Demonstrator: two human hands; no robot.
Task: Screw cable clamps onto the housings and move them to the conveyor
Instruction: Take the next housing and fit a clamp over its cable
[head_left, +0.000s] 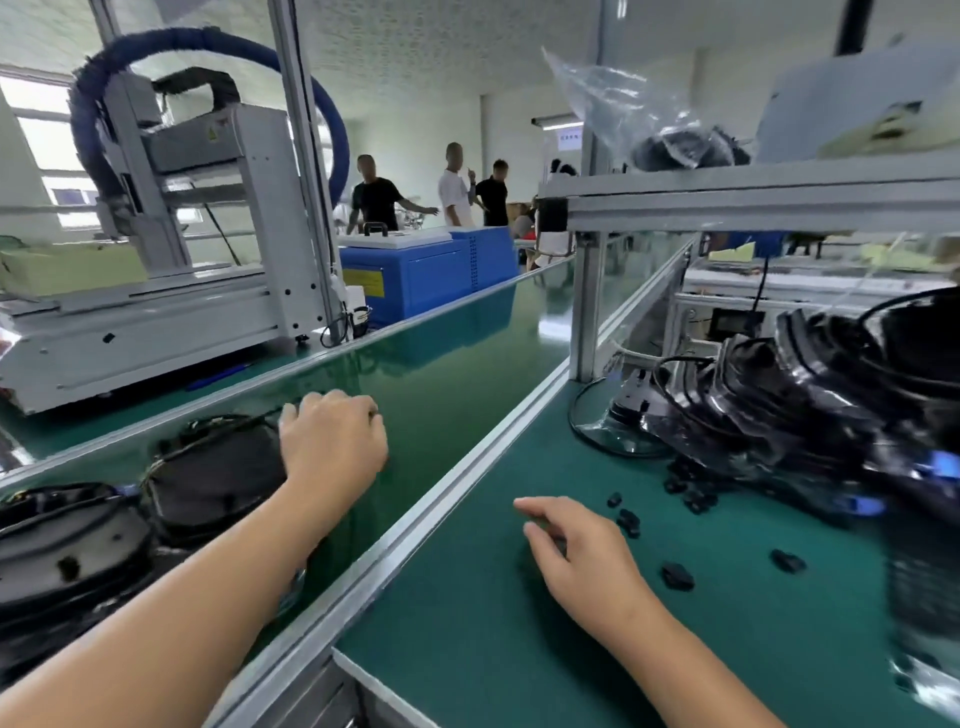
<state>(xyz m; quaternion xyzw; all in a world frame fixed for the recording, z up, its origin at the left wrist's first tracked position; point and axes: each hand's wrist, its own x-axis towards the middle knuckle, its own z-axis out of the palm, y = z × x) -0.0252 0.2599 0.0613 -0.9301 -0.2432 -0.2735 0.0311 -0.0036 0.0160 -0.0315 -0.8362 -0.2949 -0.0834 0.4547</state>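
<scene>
Resting on a black housing on the green conveyor, the left hand has curled fingers; whether it grips is unclear, likely setting it down. The right hand hovers loosely curled over the bench, holding nothing, near scattered clamps.

Both forearms are bare; the left hand and right hand seemingly wear no gloves.

Labels blurred — no legible text
</scene>
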